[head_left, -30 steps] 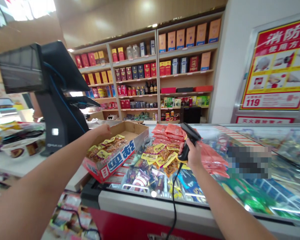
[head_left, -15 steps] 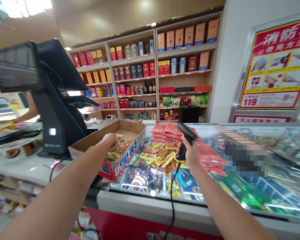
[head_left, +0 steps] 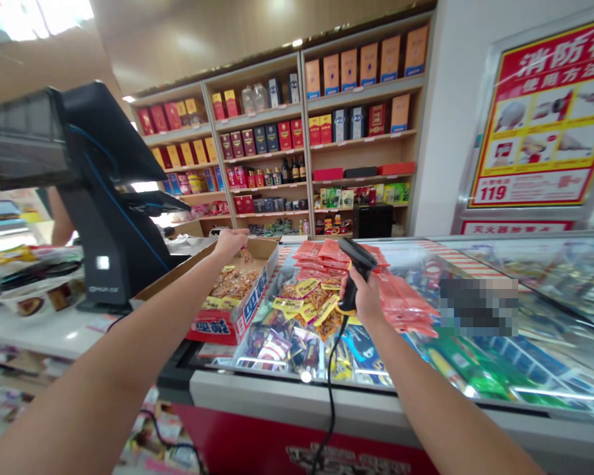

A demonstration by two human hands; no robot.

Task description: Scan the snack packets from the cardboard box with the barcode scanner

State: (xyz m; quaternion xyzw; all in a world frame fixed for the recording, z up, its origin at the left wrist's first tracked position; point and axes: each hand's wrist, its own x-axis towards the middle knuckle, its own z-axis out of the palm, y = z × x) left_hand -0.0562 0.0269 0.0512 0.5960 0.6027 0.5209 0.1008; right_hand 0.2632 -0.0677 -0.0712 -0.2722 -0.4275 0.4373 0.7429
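My left hand (head_left: pixel 231 243) is raised over the far side of an open cardboard box (head_left: pixel 251 309), its fingers pinched on a snack packet (head_left: pixel 246 256) that hangs beneath them, partly hidden. More snack packets (head_left: pixel 230 284) with yellow labels lie inside the box. My right hand (head_left: pixel 366 297) is wrapped round the grip of a black barcode scanner (head_left: pixel 356 264), whose head points up and to the left. Below the scanner, a pile of yellow-labelled snack packets (head_left: pixel 304 300) rests on the glass counter, beside orange-red packets (head_left: pixel 403 303).
A black point-of-sale terminal (head_left: pixel 103 198) stands left of the box. The scanner's cord (head_left: pixel 330 389) hangs over the front edge of the glass counter (head_left: pixel 287 389). Shelves of boxed goods (head_left: pixel 262 142) line the back wall. Part of another person's arm (head_left: pixel 60 214) shows at far left.
My left hand has risen from among the packets in the box, toward its far side, with a packet now hanging from the fingers. The right hand still holds the scanner.
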